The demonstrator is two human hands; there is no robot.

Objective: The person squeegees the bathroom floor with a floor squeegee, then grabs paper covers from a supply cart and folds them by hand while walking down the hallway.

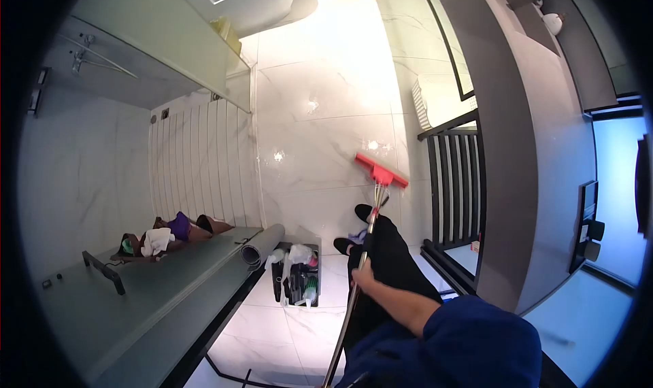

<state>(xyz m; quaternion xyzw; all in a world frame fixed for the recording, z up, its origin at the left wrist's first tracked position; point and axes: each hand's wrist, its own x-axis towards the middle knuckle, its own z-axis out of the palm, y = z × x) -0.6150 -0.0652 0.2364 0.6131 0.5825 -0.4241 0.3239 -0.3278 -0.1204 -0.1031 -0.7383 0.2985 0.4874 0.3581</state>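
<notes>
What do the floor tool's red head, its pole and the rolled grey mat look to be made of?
Red head: probably smooth moulded plastic, from its even, solid color. Pole: likely polished metal, from the bright silvery streaks along it. Rolled grey mat: perhaps rubber or foam with a matte finish, since it curls in a dull spiral, though the view leaves that open.

**Long-handled floor wiper with a red bar-shaped head and silver metal pole (381, 172) down on glossy white marbled tiles (309, 143)**

The head slants, its left end farther than its right. From a silver forked bracket, the pole, banded black partway, slopes near and left, running out of view.
</notes>
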